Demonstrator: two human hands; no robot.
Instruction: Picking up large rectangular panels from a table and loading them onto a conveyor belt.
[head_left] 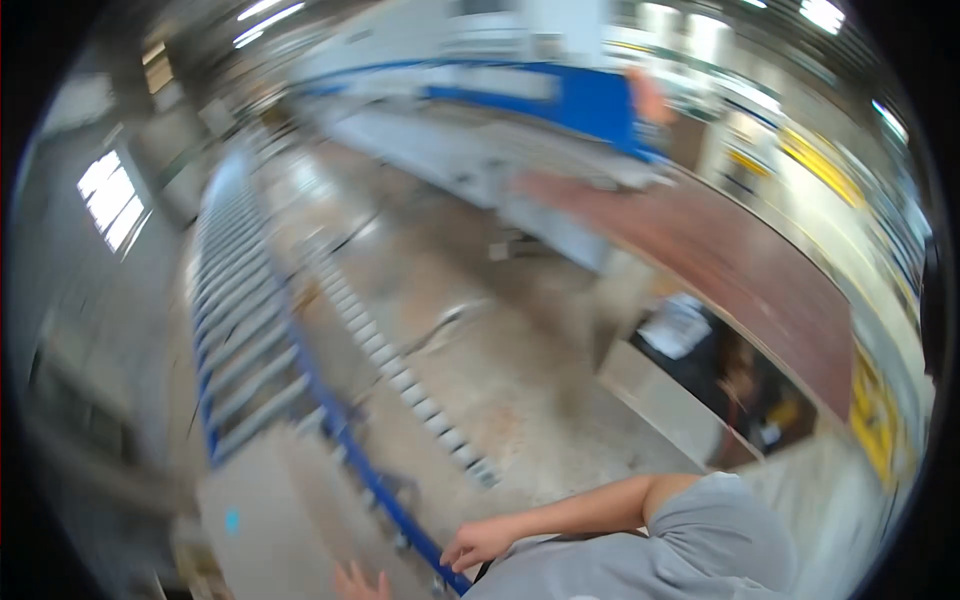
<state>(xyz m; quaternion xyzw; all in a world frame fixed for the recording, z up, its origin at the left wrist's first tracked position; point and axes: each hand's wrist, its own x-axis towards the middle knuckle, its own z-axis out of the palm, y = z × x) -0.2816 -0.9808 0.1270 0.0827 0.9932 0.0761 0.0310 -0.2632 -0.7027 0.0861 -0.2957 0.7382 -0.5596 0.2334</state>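
Observation:
A flat beige-grey board (290, 510) with a small turquoise mark lies at the near end of a blue-framed roller conveyor (245, 330). My left hand (364, 584) shows only partly at the lower edge. Its fingers are spread over the board's near part; blur hides whether they touch it. My right hand (480, 543) hangs beside the conveyor's blue side rail (365, 470), fingers loosely bent and somewhat apart, nothing visible in them. The right forearm reaches in from a grey short sleeve.
A strip of small rollers (385, 360) runs along the floor right of the conveyor. To the right stands a workbench with a reddish-brown top (740, 270) and an open compartment holding papers (677, 327) and dark items. Behind it is a long blue-and-white machine (570, 95). Motion blurs much.

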